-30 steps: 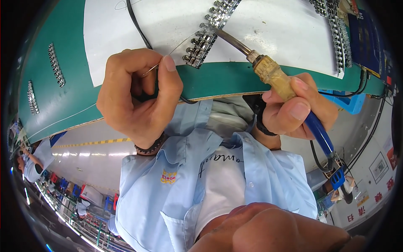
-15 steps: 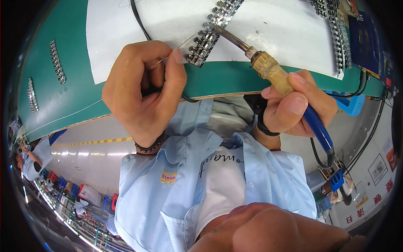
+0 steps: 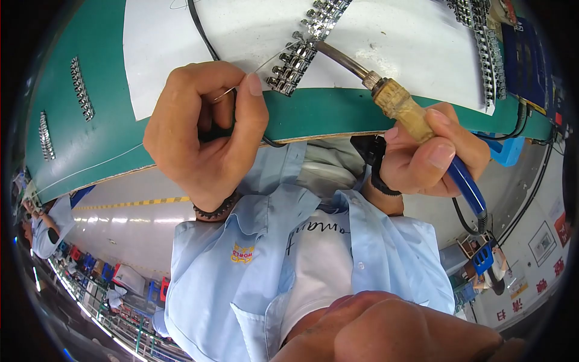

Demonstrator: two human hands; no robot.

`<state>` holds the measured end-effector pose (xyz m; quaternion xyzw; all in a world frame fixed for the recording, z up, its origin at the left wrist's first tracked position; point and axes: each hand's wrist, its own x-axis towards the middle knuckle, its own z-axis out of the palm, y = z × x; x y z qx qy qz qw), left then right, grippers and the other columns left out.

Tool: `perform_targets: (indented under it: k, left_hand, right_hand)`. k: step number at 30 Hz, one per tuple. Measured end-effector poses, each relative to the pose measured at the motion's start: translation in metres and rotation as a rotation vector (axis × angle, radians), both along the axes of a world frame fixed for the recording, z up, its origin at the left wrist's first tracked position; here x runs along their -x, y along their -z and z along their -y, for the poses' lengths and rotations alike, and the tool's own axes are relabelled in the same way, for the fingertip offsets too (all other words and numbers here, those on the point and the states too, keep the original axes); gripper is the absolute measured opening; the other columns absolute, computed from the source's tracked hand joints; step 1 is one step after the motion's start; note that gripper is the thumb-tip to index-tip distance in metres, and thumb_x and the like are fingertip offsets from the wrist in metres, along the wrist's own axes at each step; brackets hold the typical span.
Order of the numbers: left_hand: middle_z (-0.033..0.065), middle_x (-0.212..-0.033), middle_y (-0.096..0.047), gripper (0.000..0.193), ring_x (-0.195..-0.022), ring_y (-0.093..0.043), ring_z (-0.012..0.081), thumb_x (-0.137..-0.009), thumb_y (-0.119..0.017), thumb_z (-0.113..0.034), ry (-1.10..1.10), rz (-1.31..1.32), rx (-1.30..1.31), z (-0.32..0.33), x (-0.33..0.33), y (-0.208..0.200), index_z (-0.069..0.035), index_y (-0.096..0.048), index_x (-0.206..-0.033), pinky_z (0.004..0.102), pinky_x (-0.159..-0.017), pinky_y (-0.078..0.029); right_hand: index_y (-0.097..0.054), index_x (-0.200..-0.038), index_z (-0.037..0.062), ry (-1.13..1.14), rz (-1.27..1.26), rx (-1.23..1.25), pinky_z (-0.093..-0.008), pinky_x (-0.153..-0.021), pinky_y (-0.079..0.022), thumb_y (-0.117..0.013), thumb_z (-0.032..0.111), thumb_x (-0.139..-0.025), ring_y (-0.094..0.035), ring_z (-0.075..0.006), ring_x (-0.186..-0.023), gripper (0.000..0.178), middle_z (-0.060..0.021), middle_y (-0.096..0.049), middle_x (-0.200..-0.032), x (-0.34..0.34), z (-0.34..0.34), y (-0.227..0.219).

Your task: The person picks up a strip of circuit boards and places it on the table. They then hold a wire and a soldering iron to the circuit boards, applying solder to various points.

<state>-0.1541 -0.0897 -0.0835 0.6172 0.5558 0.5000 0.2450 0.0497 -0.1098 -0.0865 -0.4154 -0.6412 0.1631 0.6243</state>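
My left hand (image 3: 202,130) pinches a thin solder wire (image 3: 272,58) between thumb and forefinger. The wire's free end reaches a row of small shiny metal parts (image 3: 292,67) that lies slantwise at the paper's near edge. In my right hand (image 3: 435,155) is a soldering iron (image 3: 393,99) with a stained tan grip and a blue rear sleeve, its fingers wrapped round the grip. The iron's metal tip points up and left, close beside the right side of the row. Whether the tip touches a part I cannot tell.
A white paper sheet (image 3: 386,63) covers part of the green table (image 3: 111,78). More metal rows lie at left (image 3: 82,89) and far right (image 3: 482,60). A black cable (image 3: 200,27) crosses the paper. A dark blue box (image 3: 529,66) stands at right. Other people are in the background.
The soldering iron and my right hand have shifted slightly right, drawing the tip from atop the row to its right side. My left hand has barely moved.
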Motion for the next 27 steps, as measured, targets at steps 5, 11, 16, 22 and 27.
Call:
perform_targets:
  k: [5,11,16,22,27]
  left_hand:
    - [-0.004,-0.055,-0.044,0.014,-0.045,-0.029,0.0018,-0.074,-0.072,0.005,0.008,-0.031,0.02,-0.0003,0.0006,-0.0021,-0.004,-0.06,-0.075,0.0203,-0.042,-0.019]
    - [-0.0035,-0.056,-0.045,0.014,-0.046,-0.031,0.0027,-0.074,-0.072,0.005,0.011,-0.06,0.048,-0.0006,-0.0002,-0.0043,-0.003,-0.06,-0.075,0.021,-0.042,-0.021]
    - [-0.0033,-0.057,-0.046,0.014,-0.047,-0.034,0.0027,-0.074,-0.072,0.005,0.017,-0.063,0.037,-0.0024,-0.0006,-0.0017,-0.003,-0.06,-0.075,0.0207,-0.043,-0.021]
    - [-0.0022,-0.058,-0.048,0.015,-0.047,-0.035,0.0032,-0.073,-0.072,0.005,-0.005,-0.038,0.02,-0.0008,-0.0024,-0.0035,-0.003,-0.06,-0.074,0.021,-0.043,-0.022]
    - [-0.0013,-0.06,-0.05,0.015,-0.046,-0.035,0.004,-0.071,-0.072,0.006,-0.021,0.02,0.032,0.0012,0.0015,-0.0047,-0.002,-0.06,-0.074,0.0218,-0.042,-0.023]
  right_hand:
    - [-0.054,-0.097,-0.008,-0.029,-0.011,0.049,-0.0219,-0.04,-0.04,-0.057,0.019,-0.091,-0.052,-0.0142,-0.042,0.028,-0.0135,-0.055,-0.057,0.0014,0.0012,-0.0013]
    - [-0.05,-0.097,-0.0095,-0.052,0.092,0.033,-0.0212,-0.04,-0.037,-0.052,0.02,-0.095,-0.049,-0.0135,-0.04,0.03,-0.0142,-0.054,-0.055,0.0008,-0.0021,-0.0022]
    - [-0.05,-0.098,-0.0097,-0.04,0.054,0.061,-0.0205,-0.041,-0.038,-0.051,0.017,-0.094,-0.05,-0.0135,-0.041,0.027,-0.0146,-0.054,-0.055,0.003,-0.0011,-0.0011]
    - [-0.05,-0.099,-0.0092,-0.046,0.024,0.076,-0.0213,-0.04,-0.038,-0.049,0.014,-0.094,-0.05,-0.0137,-0.041,0.024,-0.0141,-0.053,-0.053,0.0031,-0.0029,-0.003]
    - [-0.05,-0.098,-0.0086,0.015,-0.064,-0.034,-0.0222,-0.038,-0.039,-0.049,0.015,-0.094,-0.052,-0.0146,-0.042,0.024,-0.0136,-0.053,-0.053,0.0038,-0.0013,0.0034]
